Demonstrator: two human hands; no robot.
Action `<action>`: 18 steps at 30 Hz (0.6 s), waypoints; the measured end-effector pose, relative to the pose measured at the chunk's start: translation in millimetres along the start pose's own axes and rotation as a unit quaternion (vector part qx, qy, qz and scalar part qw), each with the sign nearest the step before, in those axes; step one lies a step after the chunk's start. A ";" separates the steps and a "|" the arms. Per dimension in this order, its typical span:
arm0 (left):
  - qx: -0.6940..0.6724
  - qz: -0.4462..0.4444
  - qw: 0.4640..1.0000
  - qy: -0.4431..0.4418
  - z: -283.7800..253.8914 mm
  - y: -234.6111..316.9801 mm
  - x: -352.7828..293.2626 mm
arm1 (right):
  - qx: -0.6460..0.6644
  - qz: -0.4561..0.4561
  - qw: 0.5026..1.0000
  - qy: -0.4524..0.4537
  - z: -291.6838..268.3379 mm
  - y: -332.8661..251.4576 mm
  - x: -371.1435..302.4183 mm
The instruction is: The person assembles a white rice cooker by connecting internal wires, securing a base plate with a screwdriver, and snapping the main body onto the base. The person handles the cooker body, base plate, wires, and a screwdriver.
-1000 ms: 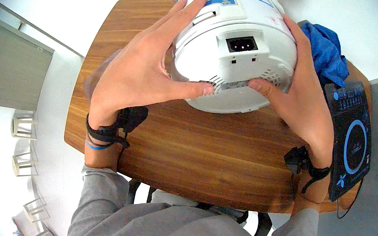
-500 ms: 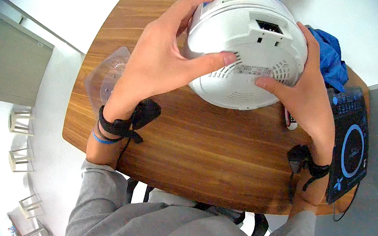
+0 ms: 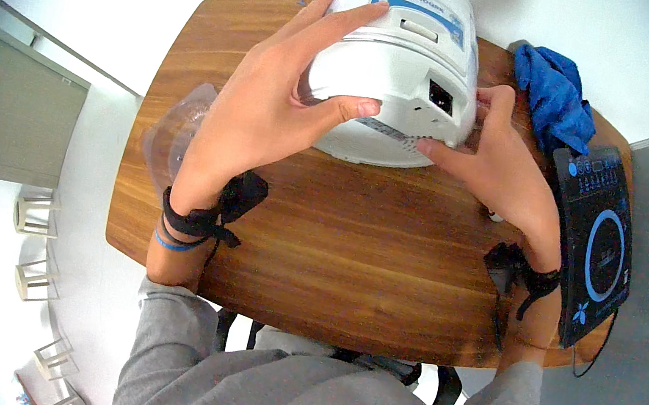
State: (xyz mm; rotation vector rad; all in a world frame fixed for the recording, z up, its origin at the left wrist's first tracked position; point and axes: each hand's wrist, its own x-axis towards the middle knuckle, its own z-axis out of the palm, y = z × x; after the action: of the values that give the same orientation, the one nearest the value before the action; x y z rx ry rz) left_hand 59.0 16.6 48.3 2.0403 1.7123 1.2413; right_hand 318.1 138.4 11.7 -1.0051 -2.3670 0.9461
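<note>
A white round rice cooker (image 3: 402, 70) is held tilted over the wooden table (image 3: 348, 267), its base and a black power socket turned toward me. My left hand (image 3: 272, 108) spreads over its left side, thumb pressed on the lower rim. On the cooker's right side, my right hand (image 3: 500, 176) grips with the fingers reaching under the base edge. Both wrists carry black straps.
A crumpled blue cloth (image 3: 557, 95) lies at the table's far right. A black induction cooktop (image 3: 597, 240) sits at the right edge, its cable hanging down. A clear plastic lid or bag (image 3: 168, 134) rests at the left edge. Small stools (image 3: 35, 240) stand on the floor at left.
The cooker has been turned and tipped between both hands: its underside faced me before, now its side and socket face me. It sits further from me. Both hands shifted with it.
</note>
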 end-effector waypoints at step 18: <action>0.201 0.059 0.976 0.062 10.2 7.6 2.0 | 0.012 -0.150 0.986 0.075 9.7 -3.4 4.5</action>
State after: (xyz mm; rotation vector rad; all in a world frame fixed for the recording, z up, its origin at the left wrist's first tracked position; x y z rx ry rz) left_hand 71.6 19.5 47.6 2.3603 2.0699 1.1490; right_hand 307.8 135.8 7.9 -0.6607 -2.2911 0.7557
